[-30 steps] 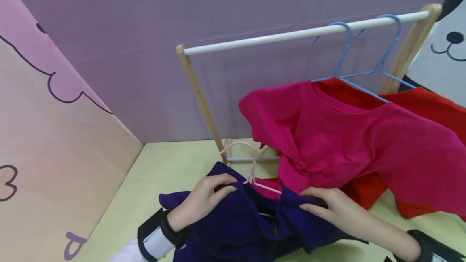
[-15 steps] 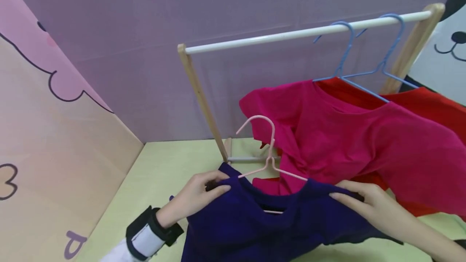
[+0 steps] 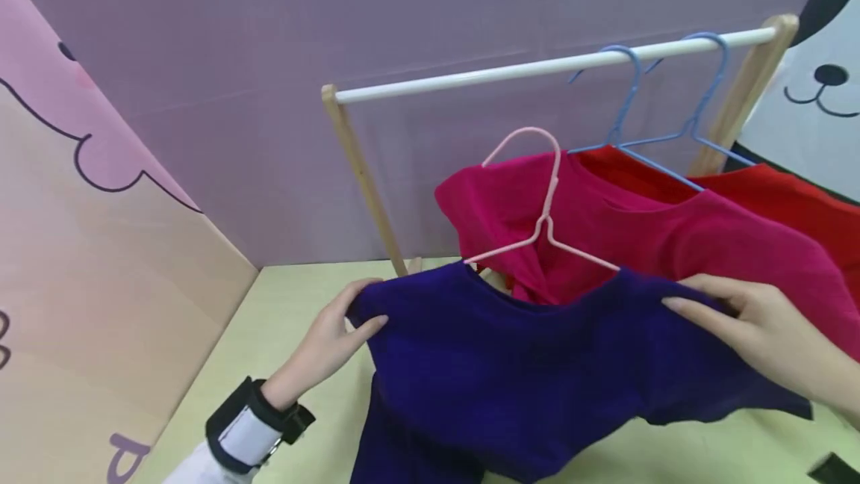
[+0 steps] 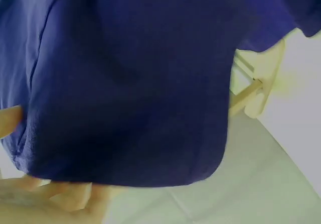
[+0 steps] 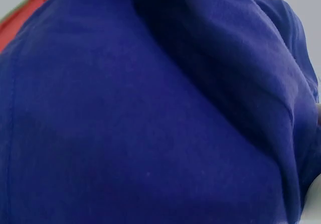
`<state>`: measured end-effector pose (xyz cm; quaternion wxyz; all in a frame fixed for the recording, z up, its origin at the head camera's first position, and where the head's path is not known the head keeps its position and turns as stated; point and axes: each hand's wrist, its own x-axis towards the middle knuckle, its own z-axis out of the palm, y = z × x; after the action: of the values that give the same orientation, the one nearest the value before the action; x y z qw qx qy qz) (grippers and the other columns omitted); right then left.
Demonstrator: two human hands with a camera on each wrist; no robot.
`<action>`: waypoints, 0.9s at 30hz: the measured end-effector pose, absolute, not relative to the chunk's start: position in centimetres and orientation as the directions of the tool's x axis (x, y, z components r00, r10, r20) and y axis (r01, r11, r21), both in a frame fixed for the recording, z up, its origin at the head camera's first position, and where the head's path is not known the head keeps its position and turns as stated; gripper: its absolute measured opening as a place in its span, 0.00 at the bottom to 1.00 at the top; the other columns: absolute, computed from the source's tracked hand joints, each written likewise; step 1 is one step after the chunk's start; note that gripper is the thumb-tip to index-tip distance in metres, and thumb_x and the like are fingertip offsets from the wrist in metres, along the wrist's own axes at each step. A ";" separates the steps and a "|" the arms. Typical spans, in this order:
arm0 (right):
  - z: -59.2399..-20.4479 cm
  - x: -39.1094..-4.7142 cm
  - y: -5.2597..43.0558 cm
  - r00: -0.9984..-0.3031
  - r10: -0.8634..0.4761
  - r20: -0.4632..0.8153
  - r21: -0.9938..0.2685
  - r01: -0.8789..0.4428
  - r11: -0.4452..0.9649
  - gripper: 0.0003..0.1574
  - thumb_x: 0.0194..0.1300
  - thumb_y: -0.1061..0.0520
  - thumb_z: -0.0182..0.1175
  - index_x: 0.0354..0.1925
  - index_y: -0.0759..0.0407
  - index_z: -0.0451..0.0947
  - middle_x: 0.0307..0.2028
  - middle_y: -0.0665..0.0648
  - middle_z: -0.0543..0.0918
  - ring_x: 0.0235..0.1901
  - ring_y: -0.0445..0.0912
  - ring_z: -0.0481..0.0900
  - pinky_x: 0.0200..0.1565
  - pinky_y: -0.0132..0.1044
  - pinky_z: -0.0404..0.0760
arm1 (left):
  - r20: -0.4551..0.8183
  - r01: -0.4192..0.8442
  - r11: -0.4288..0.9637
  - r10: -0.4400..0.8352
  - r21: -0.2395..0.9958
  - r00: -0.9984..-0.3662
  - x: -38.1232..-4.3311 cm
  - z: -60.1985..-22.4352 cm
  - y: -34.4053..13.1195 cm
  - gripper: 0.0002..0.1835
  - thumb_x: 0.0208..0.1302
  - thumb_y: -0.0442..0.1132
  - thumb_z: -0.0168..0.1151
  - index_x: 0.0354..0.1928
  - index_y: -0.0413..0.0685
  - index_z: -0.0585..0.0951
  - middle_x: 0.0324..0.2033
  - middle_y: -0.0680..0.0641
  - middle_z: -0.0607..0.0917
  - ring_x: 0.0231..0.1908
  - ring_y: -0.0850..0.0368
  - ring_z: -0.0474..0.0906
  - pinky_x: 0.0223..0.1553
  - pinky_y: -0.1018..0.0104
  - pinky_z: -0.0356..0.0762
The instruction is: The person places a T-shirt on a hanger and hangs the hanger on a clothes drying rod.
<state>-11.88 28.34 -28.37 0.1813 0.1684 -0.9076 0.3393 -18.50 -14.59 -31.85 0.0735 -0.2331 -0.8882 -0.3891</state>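
A dark blue T-shirt (image 3: 510, 364) is on a pink hanger (image 3: 547, 211), whose hook and shoulders rise out of the neckline. My left hand (image 3: 332, 334) pinches the shirt's left shoulder, thumb in front and fingers behind. At the other shoulder my right hand (image 3: 752, 323) grips the cloth the same way. In the left wrist view the fingers (image 4: 65, 196) lie behind the hem of the blue cloth (image 4: 135, 98). Blue cloth (image 5: 125, 113) fills most of the right wrist view, hiding nearly all of that hand.
Behind stands a rack with a white rail (image 3: 551, 68) and wooden posts (image 3: 366, 181). A magenta T-shirt (image 3: 645, 237) and a red garment (image 3: 799, 196) hang there on blue hangers (image 3: 625, 107). The pale yellow tabletop (image 3: 302, 312) meets walls at the back and left.
Both hands have raised the blue T-shirt with its pink hanger, up and to the right. They have spread farther apart along the shoulders, and the hook now stands before the magenta T-shirt.
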 end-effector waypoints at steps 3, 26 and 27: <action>-27.1 -12.5 28.8 -0.883 -0.144 0.446 -0.552 -0.398 0.732 0.11 0.56 0.65 0.59 0.35 0.50 0.79 0.24 0.39 0.78 0.20 0.34 0.72 0.23 0.20 0.69 | 0.310 0.461 0.625 0.342 0.630 -0.887 -18.5 -32.2 -14.9 0.25 0.56 0.36 0.61 0.56 0.39 0.67 0.47 0.43 0.76 0.44 0.52 0.73 0.43 0.55 0.71; -20.8 -17.4 30.8 -0.926 0.145 0.348 -0.711 -0.160 0.685 0.11 0.58 0.48 0.58 0.25 0.25 0.74 0.16 0.31 0.76 0.16 0.31 0.73 0.20 0.24 0.68 | 0.241 0.474 0.671 0.416 0.570 -0.877 -17.5 -33.8 -15.1 0.13 0.57 0.37 0.59 0.45 0.45 0.76 0.41 0.50 0.77 0.41 0.54 0.72 0.40 0.57 0.70; -20.9 -17.5 30.8 -0.928 0.146 0.344 -0.715 -0.158 0.681 0.12 0.58 0.48 0.58 0.24 0.25 0.74 0.15 0.31 0.76 0.16 0.31 0.73 0.19 0.24 0.69 | 0.236 0.476 0.672 0.422 0.568 -0.876 -17.4 -33.8 -15.1 0.13 0.57 0.37 0.59 0.45 0.45 0.77 0.41 0.50 0.77 0.41 0.54 0.71 0.39 0.57 0.70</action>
<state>-17.50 30.76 -20.87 0.1903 0.0032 -0.8970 0.3991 -17.44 -15.11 -33.84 0.0423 -0.2459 -0.9132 -0.3222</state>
